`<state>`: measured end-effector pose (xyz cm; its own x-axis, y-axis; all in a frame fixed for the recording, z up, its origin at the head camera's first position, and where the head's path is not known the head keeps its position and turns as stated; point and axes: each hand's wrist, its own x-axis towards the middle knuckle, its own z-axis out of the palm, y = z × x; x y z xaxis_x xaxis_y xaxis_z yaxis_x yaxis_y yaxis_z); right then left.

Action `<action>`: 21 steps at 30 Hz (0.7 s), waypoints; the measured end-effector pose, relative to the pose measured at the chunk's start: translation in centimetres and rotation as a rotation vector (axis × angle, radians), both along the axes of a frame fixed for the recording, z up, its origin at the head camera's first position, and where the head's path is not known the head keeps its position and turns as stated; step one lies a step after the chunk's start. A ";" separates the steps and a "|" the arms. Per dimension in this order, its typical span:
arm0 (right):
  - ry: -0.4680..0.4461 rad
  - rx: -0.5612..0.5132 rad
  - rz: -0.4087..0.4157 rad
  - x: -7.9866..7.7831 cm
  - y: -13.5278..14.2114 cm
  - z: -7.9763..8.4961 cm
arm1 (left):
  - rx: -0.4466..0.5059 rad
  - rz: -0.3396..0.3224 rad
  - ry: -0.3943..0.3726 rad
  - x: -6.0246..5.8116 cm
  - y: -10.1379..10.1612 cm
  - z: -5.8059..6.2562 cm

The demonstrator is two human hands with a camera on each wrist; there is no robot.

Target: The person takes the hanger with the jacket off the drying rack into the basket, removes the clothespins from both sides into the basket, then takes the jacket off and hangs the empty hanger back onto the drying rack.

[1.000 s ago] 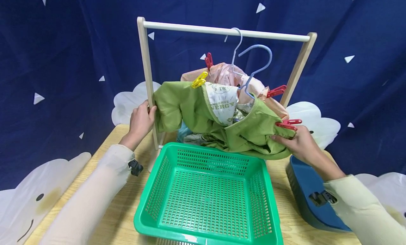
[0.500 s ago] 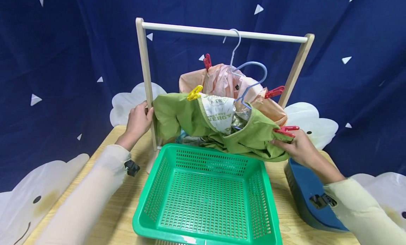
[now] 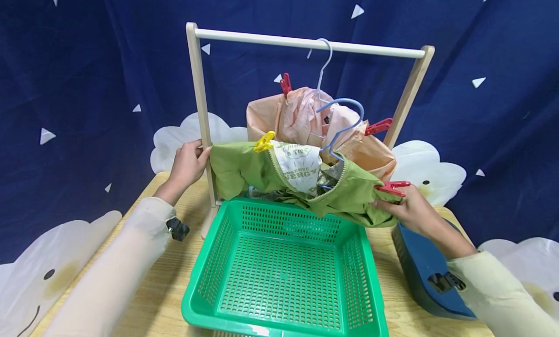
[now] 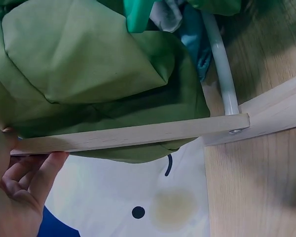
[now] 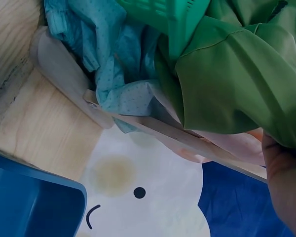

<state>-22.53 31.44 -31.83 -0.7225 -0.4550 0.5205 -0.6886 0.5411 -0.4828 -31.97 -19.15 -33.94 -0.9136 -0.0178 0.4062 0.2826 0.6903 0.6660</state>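
A green zip jacket (image 3: 236, 169) with a printed white lining spans the rack above the basket. The blue hanger (image 3: 349, 102) in its neck has its hook below the rail, apart from it. A yellow clothespin (image 3: 264, 141) and a red clothespin (image 3: 393, 187) are clipped on the jacket. My left hand (image 3: 187, 165) grips the left post (image 4: 138, 134) of the wooden clothes rack, beside the jacket's left end; some fingertips are hidden behind the post. My right hand (image 3: 412, 211) pinches the jacket's right end (image 5: 246, 84) just below the red clothespin.
A pink garment (image 3: 301, 114) on a pale hanger (image 3: 325, 60) hangs from the rail (image 3: 271, 38), with red clothespins on it. In front stands a green basket (image 3: 198, 298). A blue bin (image 3: 430, 274) is at right. Turquoise cloth (image 5: 106, 54) lies low in the rack.
The jacket has sunk lower, along with its hanger hook and clothespins, showing more of the pink garment behind. My right hand has dropped slightly; my left hand stays at the post.
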 end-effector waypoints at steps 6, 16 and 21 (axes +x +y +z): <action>-0.053 0.021 0.007 0.6 0.3 -0.1 | 0.016 -0.018 -0.009 0.0 0.0 0.1; -0.153 0.035 0.060 1.6 0.4 -1.2 | 0.036 -0.026 -0.040 0.2 -0.1 0.2; -0.143 0.057 0.102 1.9 0.3 -1.9 | 0.027 -0.020 -0.037 0.1 -0.1 0.2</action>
